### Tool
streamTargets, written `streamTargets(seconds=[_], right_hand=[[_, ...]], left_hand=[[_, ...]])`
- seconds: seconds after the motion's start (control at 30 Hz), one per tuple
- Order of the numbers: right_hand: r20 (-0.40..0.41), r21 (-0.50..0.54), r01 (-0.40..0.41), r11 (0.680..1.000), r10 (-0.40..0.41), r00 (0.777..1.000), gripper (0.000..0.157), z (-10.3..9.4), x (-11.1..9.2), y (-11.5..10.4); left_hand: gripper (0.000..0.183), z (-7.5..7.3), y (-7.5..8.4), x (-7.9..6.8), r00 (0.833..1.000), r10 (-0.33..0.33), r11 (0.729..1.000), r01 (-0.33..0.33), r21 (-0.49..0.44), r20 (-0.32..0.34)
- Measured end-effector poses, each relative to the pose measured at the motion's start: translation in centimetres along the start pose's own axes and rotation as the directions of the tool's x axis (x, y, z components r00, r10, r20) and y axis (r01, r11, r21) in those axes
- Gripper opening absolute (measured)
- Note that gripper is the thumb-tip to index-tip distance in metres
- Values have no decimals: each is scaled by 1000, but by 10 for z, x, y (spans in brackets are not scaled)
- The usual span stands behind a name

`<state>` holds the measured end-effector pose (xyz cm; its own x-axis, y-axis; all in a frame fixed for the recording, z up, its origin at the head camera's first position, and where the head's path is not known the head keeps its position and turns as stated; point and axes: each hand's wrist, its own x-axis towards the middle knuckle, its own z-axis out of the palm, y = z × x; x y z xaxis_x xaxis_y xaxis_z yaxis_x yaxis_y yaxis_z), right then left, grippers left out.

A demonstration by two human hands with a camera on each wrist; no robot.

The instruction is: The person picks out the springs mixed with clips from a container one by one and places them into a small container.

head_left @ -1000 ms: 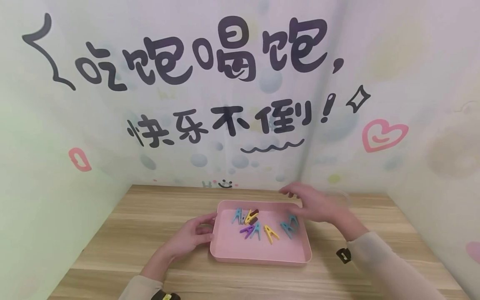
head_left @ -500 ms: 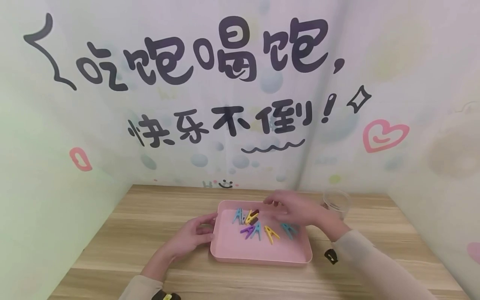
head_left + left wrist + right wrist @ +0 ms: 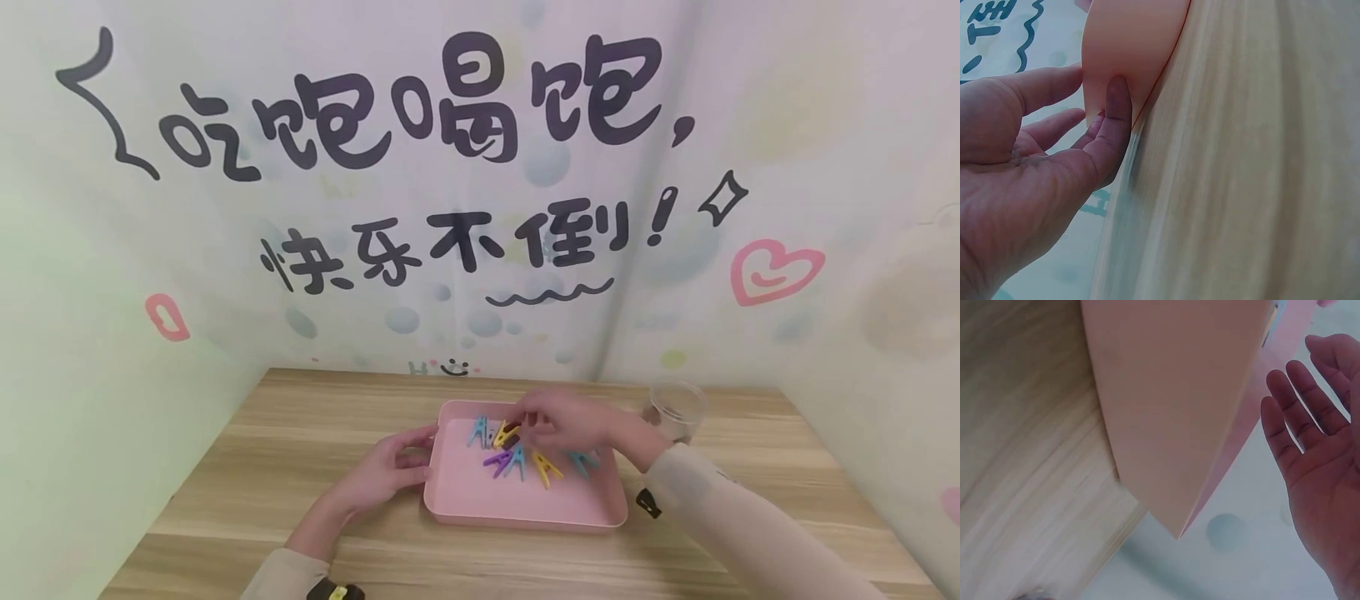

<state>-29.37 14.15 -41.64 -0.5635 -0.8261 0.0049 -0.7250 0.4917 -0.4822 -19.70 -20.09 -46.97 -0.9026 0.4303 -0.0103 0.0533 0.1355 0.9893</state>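
Observation:
My left hand (image 3: 390, 468) rests against the left side wall of a shallow pink tray (image 3: 517, 518). In the left wrist view its fingertips touch the outside of that wall. Over the tray's back part hovers my right hand (image 3: 562, 421), fingers extended and apart, nothing seen between them in the right wrist view. Close below it are small plastic clothespins: a yellow clothespin (image 3: 546, 468), a purple clothespin (image 3: 496, 463), a blue clothespin (image 3: 517, 461) and others. A dark brown piece (image 3: 511, 441) lies near the fingertips. My right hand hides part of the tray.
A clear plastic cup (image 3: 677, 406) stands behind my right forearm, near the table's back. The wood-grain table (image 3: 337, 408) ends at a printed wall (image 3: 450, 333), with further walls at left and right.
My right hand has moved left across the tray, from its back right corner toward the middle clothespins. This uncovers the clear cup. My left hand stays at the tray's side.

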Motion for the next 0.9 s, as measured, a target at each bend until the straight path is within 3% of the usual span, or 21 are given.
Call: streamTargets(seconds=[0.43, 0.9], right_hand=[[81, -37, -28, 999, 31, 996, 34, 12, 12, -1], [96, -57, -11, 998, 16, 995, 29, 18, 18, 1]], left_hand=[[67, 1, 4, 0, 1000, 8, 1000, -8, -14, 7], [66, -1, 2, 0, 1000, 16, 1000, -16, -6, 15]])
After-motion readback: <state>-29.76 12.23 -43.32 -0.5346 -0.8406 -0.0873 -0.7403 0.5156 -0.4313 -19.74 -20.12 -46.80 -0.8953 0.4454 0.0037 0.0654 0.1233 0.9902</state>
